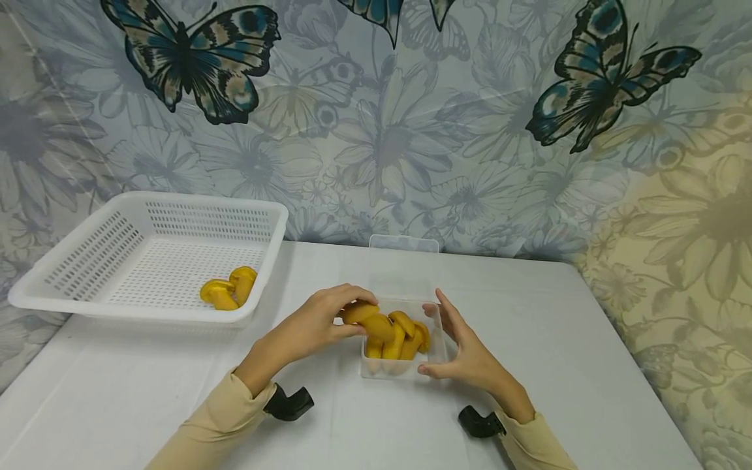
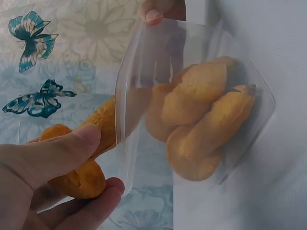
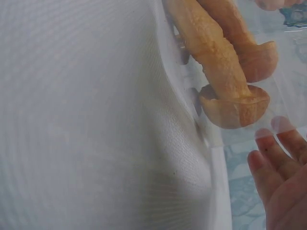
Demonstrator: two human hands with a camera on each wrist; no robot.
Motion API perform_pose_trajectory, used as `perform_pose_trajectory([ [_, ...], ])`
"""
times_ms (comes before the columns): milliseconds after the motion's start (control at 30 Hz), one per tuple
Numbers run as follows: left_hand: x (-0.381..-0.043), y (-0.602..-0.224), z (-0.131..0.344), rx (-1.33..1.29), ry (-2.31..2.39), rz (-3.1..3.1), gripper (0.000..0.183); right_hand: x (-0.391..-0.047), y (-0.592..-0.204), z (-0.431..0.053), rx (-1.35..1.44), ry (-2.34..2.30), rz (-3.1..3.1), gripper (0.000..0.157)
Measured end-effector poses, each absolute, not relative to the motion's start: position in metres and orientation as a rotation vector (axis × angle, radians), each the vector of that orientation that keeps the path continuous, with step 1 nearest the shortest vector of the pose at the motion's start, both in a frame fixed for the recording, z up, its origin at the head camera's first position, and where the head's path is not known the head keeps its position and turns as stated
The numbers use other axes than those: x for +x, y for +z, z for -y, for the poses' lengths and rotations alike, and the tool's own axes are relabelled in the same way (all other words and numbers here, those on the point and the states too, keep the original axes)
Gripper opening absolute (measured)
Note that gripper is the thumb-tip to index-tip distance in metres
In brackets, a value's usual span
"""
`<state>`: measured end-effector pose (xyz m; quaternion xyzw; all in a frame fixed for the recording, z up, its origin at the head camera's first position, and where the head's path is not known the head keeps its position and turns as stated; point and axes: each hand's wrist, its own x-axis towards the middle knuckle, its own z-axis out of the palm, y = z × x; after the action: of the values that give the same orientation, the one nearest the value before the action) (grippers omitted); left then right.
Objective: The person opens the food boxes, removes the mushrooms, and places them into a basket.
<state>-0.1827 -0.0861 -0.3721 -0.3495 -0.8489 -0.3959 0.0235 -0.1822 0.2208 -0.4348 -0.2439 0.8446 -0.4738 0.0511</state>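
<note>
- Grey-blue floral wall (image 1: 382, 156), yellowish at the right, fills the back; of its butterflies (image 1: 188, 62), one is cut off by the top edge.
- White table (image 1: 558, 339), its near edge out of view; the cloth shows slight creases and takes up much of the right wrist view, soft and hard to read.
- White basket (image 1: 147, 316) with slotted walls, at the table's left, near the wall.
- Cream sleeves (image 1: 205, 424), both cut off at the bottom.
- Clear box (image 1: 405, 370) in front of the person, its lid (image 1: 404, 244) open behind it — only the far edge shows plainly against the white.
- Left hand (image 1: 320, 323), at the box's left side, its thumb and fingers pinching a held mushroom (image 1: 360, 313); the hand covers part of it.
- Right hand (image 1: 470, 356), apart from the left, spread round the box's right end, thumb in front, fingers behind — I cannot tell how firmly it presses.
- Yellow mushrooms (image 1: 402, 336) overlap in the box, too bunched to count; two more lie in the basket's near right corner.
- Black mounts (image 1: 289, 403), one at each wrist.
</note>
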Motion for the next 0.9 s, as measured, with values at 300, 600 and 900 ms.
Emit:
perform_pose_trajectory([
  [300,-0.180,-0.371,0.093,-0.984,-1.266,2.645,0.042,-0.181,-0.435,-0.221,-0.778,-1.421,-2.595,0.127],
  [600,-0.178,-0.367,0.112,-0.850,-1.219,2.604,0.041,-0.182,-0.435,-0.222,-0.791,-1.424,-2.586,0.127],
  [900,-0.181,-0.355,0.145,-0.692,-1.213,2.558,0.043,-0.182,-0.436,-0.221,-0.798,-1.440,-2.575,0.127],
])
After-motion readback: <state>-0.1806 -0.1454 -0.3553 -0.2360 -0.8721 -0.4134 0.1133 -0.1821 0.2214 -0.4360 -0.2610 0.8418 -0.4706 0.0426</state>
